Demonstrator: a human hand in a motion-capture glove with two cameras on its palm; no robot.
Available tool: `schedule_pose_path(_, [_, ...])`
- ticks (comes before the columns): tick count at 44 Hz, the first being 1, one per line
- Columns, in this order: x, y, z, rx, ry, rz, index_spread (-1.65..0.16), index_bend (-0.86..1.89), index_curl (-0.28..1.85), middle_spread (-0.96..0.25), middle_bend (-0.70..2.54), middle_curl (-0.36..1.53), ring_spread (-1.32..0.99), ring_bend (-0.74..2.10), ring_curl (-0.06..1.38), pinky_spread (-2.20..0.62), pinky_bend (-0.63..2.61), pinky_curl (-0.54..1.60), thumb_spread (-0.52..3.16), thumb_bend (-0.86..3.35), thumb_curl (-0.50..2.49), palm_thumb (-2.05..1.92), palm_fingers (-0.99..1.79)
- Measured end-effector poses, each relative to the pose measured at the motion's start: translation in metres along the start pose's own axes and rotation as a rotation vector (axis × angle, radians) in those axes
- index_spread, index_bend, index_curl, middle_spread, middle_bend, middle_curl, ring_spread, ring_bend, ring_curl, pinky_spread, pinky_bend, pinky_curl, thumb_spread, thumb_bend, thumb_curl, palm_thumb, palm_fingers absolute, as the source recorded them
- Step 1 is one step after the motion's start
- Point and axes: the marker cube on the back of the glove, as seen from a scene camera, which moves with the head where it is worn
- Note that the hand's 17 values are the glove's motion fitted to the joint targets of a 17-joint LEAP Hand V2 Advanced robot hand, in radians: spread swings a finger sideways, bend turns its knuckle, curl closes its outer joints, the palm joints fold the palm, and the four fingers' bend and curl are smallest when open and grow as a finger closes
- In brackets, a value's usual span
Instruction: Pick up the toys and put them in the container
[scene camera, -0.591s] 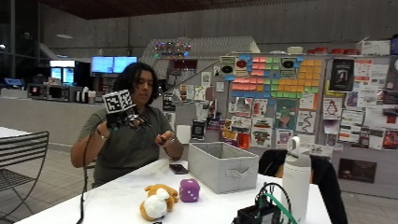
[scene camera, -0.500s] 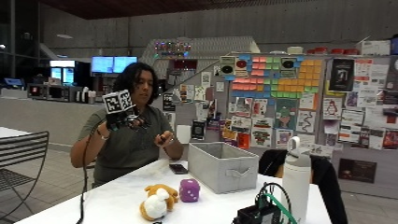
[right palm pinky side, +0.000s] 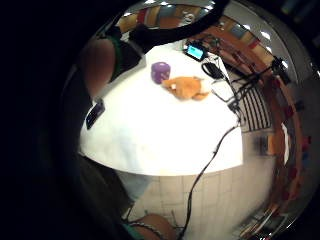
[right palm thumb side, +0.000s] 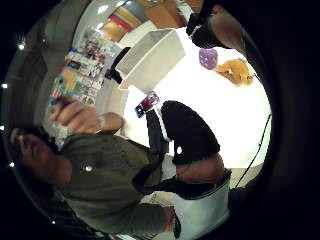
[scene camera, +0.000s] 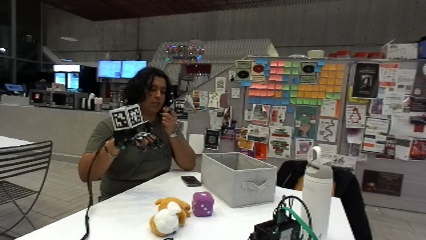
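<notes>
Outside view: hand (scene camera: 138, 140) raised, fingers loosely curled, empty — phone (scene camera: 191, 181) lies beside grey container (scene camera: 238, 179), white bottle (scene camera: 317, 195) nearby.

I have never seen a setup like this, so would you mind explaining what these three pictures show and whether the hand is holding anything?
There is no robot here: a person sits at a white table wearing a black glove on the right hand, raised at chest height and holding nothing. The ordinary picture comes from a camera across the table. The two round pictures come from cameras on that hand's palm, looking down at the table. On it lie an orange and white plush toy, a purple die-shaped toy, a grey fabric container, a phone and a white bottle. Neither toy is in the container yet.
</notes>
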Motion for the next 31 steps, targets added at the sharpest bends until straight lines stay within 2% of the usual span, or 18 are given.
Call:
schedule_pose_path(11, [0.08,-0.066,0.085,0.085,0.007,0.309,-0.42,0.35,0.27,-0.15,0.21,0.17,-0.24,0.34,0.13,-0.01,0.53,0.25,1.43,0.0,0.18,0.0,0.42])
schedule_pose_path(15, [0.097,-0.092,0.118,0.097,-0.023,0.345,-0.41,0.36,0.29,-0.16,0.21,0.19,-0.24,0.31,0.13,-0.01,0.53,0.25,1.44,0.0,0.2,0.02,0.41])
schedule_pose_path(19, [0.104,-0.114,0.139,0.066,0.076,0.385,-0.42,0.38,0.31,-0.16,0.19,0.2,-0.24,0.28,0.13,-0.01,0.54,0.27,1.44,0.01,0.22,0.04,0.36])
schedule_pose_path(28, [0.142,-0.15,0.185,-0.1,0.157,0.461,-0.44,0.42,0.36,-0.16,0.2,0.22,-0.17,0.09,0.09,0.02,0.62,0.31,1.24,-0.04,0.25,-0.01,0.04])
schedule_pose_path(31, [0.151,-0.15,0.197,-0.095,0.161,0.486,-0.45,0.5,0.38,-0.15,0.23,0.25,-0.12,0.0,0.04,0.04,0.63,0.31,1.16,-0.04,0.26,-0.03,-0.03])
